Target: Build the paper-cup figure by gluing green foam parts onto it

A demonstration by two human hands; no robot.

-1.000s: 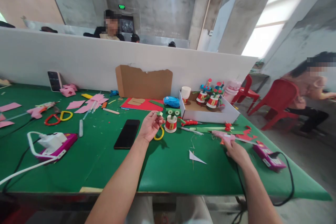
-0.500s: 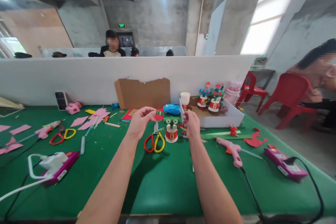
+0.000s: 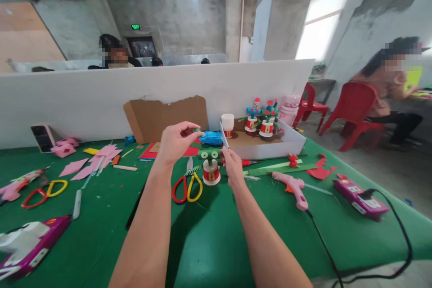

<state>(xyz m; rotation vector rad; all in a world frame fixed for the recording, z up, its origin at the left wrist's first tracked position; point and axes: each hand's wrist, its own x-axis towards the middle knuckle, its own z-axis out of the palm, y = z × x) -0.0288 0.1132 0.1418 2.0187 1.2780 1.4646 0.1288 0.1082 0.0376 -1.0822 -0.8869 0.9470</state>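
Observation:
My left hand (image 3: 178,141) is raised behind and to the left of a small paper-cup figure (image 3: 211,174). Thumb and fingertips pinch a small green paper piece (image 3: 196,130), mostly hidden by the fingers. The figure stands upright on the table, a red-and-white cup with round green eyes and a folded green arm on its left side. Close at its right side is my right hand (image 3: 233,166), fingers closed together; what they hold, if anything, is hidden. Scissors (image 3: 187,186) with red and yellow handles lie just left of the figure.
A white box (image 3: 263,148) with similar figures and a cup stands behind. A pink glue gun (image 3: 293,186) and a purple power strip (image 3: 361,200) lie right. Pink paper scraps (image 3: 97,162) lie left; a blue bundle (image 3: 211,138) lies behind the figure.
The view has turned to the right, so the table things sit farther left. My left hand still pinches the green piece, less of which shows. My right hand has lowered slightly beside the figure.

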